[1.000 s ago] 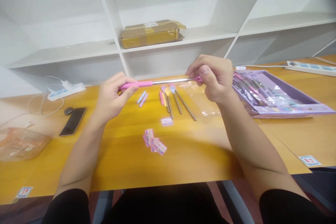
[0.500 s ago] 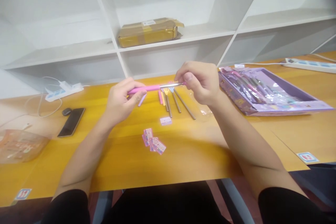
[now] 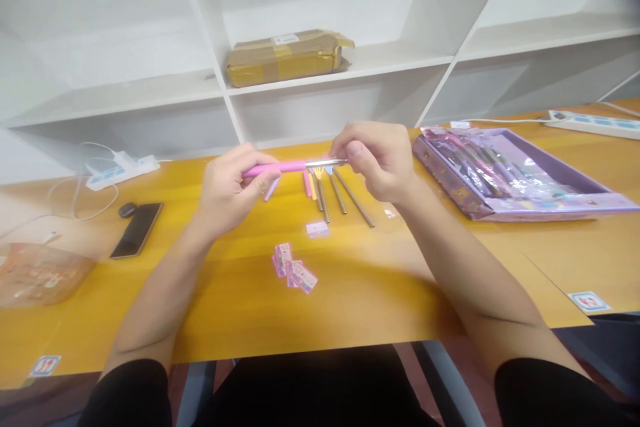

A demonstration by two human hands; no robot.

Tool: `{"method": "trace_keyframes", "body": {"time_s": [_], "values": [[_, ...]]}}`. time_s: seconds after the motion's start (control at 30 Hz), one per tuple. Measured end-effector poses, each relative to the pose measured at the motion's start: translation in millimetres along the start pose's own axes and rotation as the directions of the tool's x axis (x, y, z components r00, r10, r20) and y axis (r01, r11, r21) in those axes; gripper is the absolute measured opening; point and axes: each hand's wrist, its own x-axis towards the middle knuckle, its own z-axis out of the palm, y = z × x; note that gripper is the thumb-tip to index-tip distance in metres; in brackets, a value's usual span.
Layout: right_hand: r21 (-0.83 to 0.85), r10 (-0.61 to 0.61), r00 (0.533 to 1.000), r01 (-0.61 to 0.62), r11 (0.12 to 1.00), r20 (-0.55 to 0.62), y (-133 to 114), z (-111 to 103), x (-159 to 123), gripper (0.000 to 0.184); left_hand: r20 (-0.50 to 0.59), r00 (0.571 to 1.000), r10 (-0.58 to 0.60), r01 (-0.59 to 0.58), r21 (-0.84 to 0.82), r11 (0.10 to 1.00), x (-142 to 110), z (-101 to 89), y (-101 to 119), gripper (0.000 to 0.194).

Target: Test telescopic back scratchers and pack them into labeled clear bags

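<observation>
On the table (image 3: 375, 307), the cards (image 3: 303, 276) lie before the rods (image 3: 354, 197); the phone (image 3: 137, 231) lies to their left, the bag (image 3: 43, 273) farther left; the tray (image 3: 590, 202) lies to the right, packets (image 3: 487, 160) in it. The stick (image 3: 287, 167) spans from left hand (image 3: 227, 187) to right hand (image 3: 380, 163), above the table; behind the table is the shelf (image 3: 400, 57), the parcel (image 3: 285, 60) on it.

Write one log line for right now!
left hand: holds pink handle | right hand: holds end of rod | cards: on table
</observation>
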Motion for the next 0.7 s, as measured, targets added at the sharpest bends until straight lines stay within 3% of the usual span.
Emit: {"method": "trace_keyframes", "body": {"time_s": [0.23, 0.37, 0.5, 0.6, 0.7], "values": [[-0.032, 0.007, 1.000, -0.006, 0.999, 0.019, -4, -1, 0, 0.051, 0.021, 1.000, 0.013, -0.013, 0.009, 1.000, 2, -4.2, -2, 0.018], [-0.152, -0.017, 0.998, 0.027, 0.988, 0.065, -14, -18, 6, 0.029, 0.067, 0.998, -0.020, 0.022, -0.033, 0.999, 7, -14.0, -14, 0.024], [-0.250, -0.041, 0.992, 0.070, 0.966, 0.119, -10, -31, 11, 0.020, 0.013, 0.996, -0.086, 0.086, -0.015, 0.996, 9, -29.0, -28, 0.034], [-0.284, -0.096, 0.988, 0.127, 0.950, 0.120, -3, -27, 9, 0.015, 0.060, 0.995, -0.084, 0.080, 0.065, 0.995, 10, -36.2, -34, 0.037], [-0.321, -0.062, 0.989, 0.103, 0.941, 0.136, -3, -16, 5, 0.025, 0.124, 0.992, -0.016, -0.014, 0.240, 0.971, 8, -35.0, -33, 0.041]]}}
